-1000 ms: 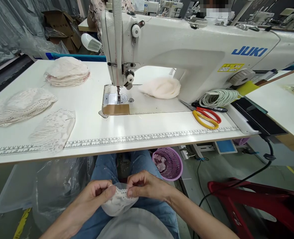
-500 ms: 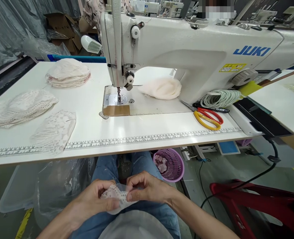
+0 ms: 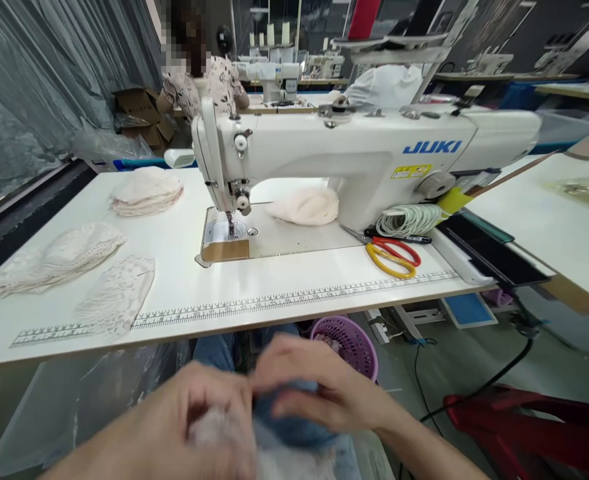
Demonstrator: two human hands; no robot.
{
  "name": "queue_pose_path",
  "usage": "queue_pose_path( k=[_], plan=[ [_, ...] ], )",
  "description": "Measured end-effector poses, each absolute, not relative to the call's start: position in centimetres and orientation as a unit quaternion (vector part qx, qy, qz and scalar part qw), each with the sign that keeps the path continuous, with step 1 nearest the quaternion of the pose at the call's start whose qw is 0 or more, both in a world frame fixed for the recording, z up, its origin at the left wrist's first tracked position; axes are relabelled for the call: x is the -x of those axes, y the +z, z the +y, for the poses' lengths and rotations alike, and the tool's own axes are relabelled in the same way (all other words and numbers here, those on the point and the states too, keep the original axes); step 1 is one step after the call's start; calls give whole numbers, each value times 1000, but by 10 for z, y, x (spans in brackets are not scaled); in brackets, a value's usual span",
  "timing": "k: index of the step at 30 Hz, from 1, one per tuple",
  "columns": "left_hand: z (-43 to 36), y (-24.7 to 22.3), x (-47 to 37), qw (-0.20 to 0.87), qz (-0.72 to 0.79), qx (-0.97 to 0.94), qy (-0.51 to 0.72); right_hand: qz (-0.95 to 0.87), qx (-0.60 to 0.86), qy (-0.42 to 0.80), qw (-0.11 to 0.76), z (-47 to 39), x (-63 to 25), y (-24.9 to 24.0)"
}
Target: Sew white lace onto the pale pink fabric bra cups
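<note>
Both hands are blurred, low in the view and over the lap. My left hand is closed round a white lace piece, part of which hangs lower between the hands. My right hand is beside it, thumb and fingers apart, its fingertips close to my left hand. Beyond them stands a white sewing machine. A pale fabric piece lies under its arm. On the table's left are a round fabric stack, a lace stack and a single lace piece.
Yellow and red scissors lie by a coil of pale cord. A printed ruler runs along the table's front edge. Below are a purple basket and a red stool. A person is behind the machine.
The view has tilted up, showing more of the room. Both hands have come up and nearer the camera with the lace. My right hand's fingers have come off the lace and spread.
</note>
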State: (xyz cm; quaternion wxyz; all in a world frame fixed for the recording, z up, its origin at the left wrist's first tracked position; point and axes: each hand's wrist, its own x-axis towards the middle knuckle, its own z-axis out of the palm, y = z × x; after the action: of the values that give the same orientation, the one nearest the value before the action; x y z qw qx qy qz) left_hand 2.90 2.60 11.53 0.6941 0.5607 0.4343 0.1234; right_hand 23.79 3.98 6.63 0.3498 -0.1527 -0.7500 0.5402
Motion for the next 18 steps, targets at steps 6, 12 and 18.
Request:
queue_pose_path(
  k=[6,12,18],
  plan=[
    [66,111,-33,727,467,-490,118,-804,195,226,514,51,-220,33],
    [77,106,-25,723,482,-487,91,-835,202,186,477,59,-219,30],
    [105,116,-9,703,458,-534,105,-854,192,124,468,79,-216,61]
  ],
)
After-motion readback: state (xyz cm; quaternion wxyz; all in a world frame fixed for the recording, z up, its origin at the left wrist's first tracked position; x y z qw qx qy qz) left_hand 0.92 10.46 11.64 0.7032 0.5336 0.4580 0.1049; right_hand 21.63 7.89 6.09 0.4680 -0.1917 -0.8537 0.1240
